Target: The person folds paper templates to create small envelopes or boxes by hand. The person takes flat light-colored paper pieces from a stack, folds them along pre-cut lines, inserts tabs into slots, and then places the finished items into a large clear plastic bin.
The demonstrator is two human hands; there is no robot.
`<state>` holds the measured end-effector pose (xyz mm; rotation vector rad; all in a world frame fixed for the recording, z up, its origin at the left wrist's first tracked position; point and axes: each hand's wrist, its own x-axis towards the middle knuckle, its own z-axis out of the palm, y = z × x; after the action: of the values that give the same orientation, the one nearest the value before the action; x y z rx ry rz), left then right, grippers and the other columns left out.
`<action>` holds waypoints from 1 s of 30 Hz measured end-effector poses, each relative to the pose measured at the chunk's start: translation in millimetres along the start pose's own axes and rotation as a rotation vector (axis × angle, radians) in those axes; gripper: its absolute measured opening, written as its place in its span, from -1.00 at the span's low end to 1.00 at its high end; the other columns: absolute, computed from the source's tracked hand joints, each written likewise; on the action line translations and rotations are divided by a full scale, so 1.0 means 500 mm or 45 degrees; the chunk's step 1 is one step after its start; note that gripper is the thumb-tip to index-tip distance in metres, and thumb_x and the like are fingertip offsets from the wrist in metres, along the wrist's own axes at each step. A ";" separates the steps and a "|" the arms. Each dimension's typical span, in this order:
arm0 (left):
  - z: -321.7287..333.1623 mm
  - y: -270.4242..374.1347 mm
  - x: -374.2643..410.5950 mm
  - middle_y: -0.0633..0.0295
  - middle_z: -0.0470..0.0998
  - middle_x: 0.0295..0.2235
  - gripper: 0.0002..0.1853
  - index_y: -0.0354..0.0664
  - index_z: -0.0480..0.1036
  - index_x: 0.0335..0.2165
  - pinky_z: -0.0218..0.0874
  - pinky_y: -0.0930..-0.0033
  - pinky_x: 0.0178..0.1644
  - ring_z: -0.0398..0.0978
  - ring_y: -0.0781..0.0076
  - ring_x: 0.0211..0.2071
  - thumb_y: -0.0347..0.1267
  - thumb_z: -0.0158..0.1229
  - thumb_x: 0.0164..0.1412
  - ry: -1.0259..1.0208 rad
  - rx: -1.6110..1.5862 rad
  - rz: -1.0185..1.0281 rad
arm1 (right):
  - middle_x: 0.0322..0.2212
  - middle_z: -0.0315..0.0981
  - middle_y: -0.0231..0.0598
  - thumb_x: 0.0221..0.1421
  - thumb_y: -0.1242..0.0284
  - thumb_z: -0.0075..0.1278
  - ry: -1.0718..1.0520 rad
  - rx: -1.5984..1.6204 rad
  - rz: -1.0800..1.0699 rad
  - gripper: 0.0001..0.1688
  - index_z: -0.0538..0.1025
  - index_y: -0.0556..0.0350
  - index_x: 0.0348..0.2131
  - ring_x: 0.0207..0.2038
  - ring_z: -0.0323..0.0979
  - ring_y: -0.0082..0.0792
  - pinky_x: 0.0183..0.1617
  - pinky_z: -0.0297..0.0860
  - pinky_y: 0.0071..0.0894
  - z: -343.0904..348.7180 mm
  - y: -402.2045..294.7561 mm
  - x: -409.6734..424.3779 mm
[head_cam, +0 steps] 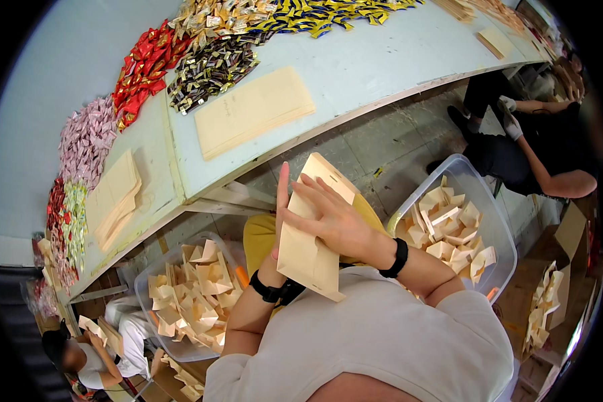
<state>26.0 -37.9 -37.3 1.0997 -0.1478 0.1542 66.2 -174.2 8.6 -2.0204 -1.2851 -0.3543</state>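
Over my lap, a cream paper piece with folded edges and small slots (306, 251) lies between my two hands. My left hand (281, 211) is behind its left edge, thumb or finger pointing up, most of the palm hidden by the paper. My right hand (331, 216) lies across the front of it with fingers spread, pressing on the surface. Black bands are on both wrists. Ahead, a stack of flat cream paper sheets (256, 113) rests on the pale table (362, 65).
Plastic tubs of folded paper pieces stand left (143, 281) and right (505, 251). Wrapped sweets in red (143, 70), pink (86, 140), dark and yellow-blue heaps cover the table's far part. A person in gloves (542, 135) sits at right, another person (95, 357) at lower left.
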 end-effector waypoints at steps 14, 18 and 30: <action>0.062 0.097 0.001 -0.04 0.20 0.21 0.40 -0.01 -0.34 0.35 0.16 0.02 0.25 0.28 0.11 0.17 0.10 0.38 -0.30 0.080 -0.172 -0.110 | 0.01 0.37 0.04 -0.29 0.67 0.08 -0.006 0.034 -0.072 -0.22 0.45 -0.02 0.06 0.05 0.39 0.09 0.11 0.39 -0.05 -0.036 -0.017 0.014; 0.053 0.096 -0.003 -0.03 0.32 0.11 -0.12 0.02 -0.25 0.35 0.27 0.09 0.16 0.40 0.21 0.05 -0.23 0.13 0.27 -0.090 -0.123 0.147 | -0.13 0.51 -0.03 -0.36 0.79 0.08 0.148 0.294 -0.005 -0.23 0.45 0.25 0.00 -0.16 0.54 -0.03 -0.18 0.51 -0.30 -0.062 -0.016 0.023; 0.000 0.088 -0.017 -0.02 0.29 0.14 0.36 -0.30 0.03 0.22 0.22 0.21 0.17 0.30 0.20 0.15 0.09 0.59 -0.45 -0.060 0.113 0.124 | -0.21 0.55 -0.11 -0.10 0.74 0.13 0.380 0.385 -0.182 -0.53 0.48 0.22 -0.11 -0.25 0.55 -0.11 -0.26 0.48 -0.31 -0.058 -0.004 0.019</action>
<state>9.2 -18.5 -0.5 1.1860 -0.2385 0.2239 72.8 -187.0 35.4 -1.5626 -1.2153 -0.4780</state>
